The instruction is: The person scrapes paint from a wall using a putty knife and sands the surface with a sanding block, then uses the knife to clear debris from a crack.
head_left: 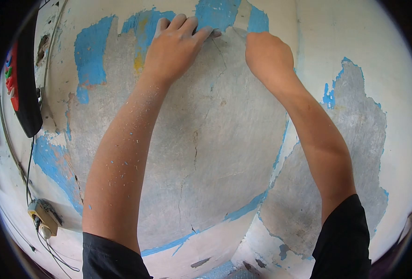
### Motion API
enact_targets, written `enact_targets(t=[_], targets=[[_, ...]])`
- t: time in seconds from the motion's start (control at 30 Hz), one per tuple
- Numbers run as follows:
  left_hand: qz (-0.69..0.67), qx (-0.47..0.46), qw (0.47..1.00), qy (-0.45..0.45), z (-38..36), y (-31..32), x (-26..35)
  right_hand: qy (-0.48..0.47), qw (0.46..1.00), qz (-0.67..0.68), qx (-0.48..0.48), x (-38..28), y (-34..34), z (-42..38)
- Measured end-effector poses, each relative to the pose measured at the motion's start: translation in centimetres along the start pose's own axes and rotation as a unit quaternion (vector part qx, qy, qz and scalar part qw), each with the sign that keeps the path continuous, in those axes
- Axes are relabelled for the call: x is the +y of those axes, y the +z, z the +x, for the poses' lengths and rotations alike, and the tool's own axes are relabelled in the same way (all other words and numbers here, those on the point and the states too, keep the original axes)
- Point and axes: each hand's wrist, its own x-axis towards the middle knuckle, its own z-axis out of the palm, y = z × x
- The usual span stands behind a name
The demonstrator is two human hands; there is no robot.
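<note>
My left hand (180, 44) rests high on the wall (224, 107), against a bare grey patch just below blue paint (215, 15). Its dusty fingers are stretched and apart, with the thumb side pointing right. To the right, my right hand (270, 53) is closed like a fist at the upper edge of the grey patch. A thin pale, pointed piece (238, 31) shows at its left side, near the blue strip; I cannot tell whether it is a blade or a paint flake. Small paint chips cling to my left forearm.
A black-and-red power strip (24, 88) hangs at the left, with a cable running down to a socket box (43, 218). More loose cables lie below. Another grey peeled patch (355, 125) spreads on the adjoining wall at right, past the corner.
</note>
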Motion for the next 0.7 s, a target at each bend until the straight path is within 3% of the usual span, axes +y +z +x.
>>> enact_targets(t=[0.33,0.47,0.7], targets=[[-0.003,0.026,1.000,0.001,0.0,0.6,0.0,0.018,1.000,-0.002,0.006,-1.4,0.5,-0.9],[0.013,0.016,1.000,0.004,0.1,0.3,0.2,0.031,0.998,0.001,0.052,0.4,1.0,3.0],[-0.007,0.038,0.999,0.004,0.2,0.7,0.0,-0.002,0.999,-0.038,-0.001,-1.0,-0.3,-0.5]])
